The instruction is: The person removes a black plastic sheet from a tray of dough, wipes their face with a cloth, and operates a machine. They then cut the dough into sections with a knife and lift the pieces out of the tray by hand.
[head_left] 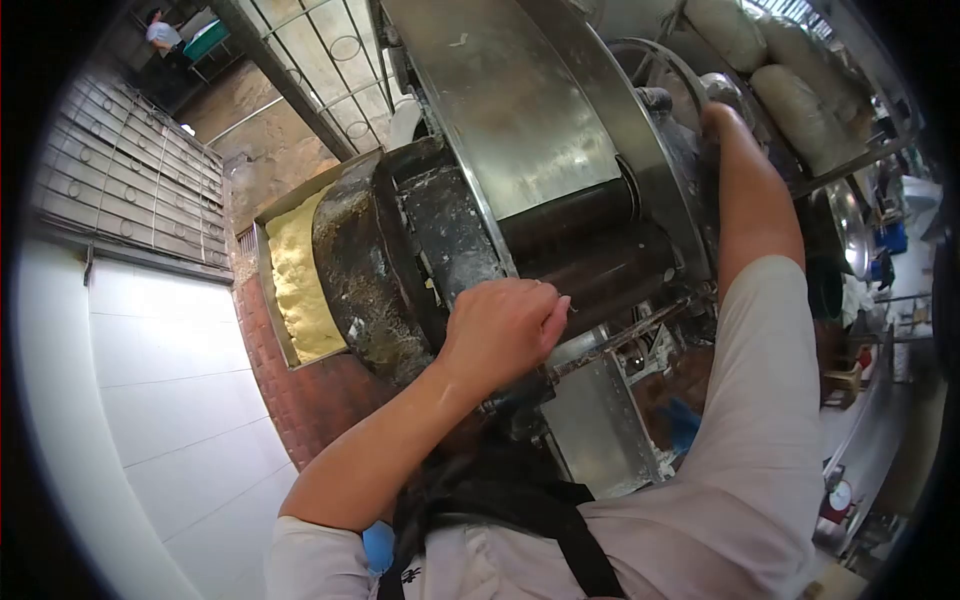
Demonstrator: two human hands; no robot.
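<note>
A metal roller machine (515, 95) with a steel top plate stands right in front of me. Its dark rollers (590, 245) lie just beyond my left hand (505, 325), which is curled into a fist at the machine's near left edge. What this fist closes on, if anything, is hidden under it. My right hand (716, 122) reaches out to the machine's far right side, close to a curved metal wheel rim (680, 62); its fingers are out of sight. Left of the machine, yellow dough (298, 275) fills a rectangular metal tray (288, 350).
A rough, crusted drum-shaped guard (355, 270) sits between tray and rollers. Full sacks (800, 105) lie on a rack at upper right. White tiled wall (180, 370) and a metal grille (140, 170) bound the left side. Another person (163, 38) is far off at upper left.
</note>
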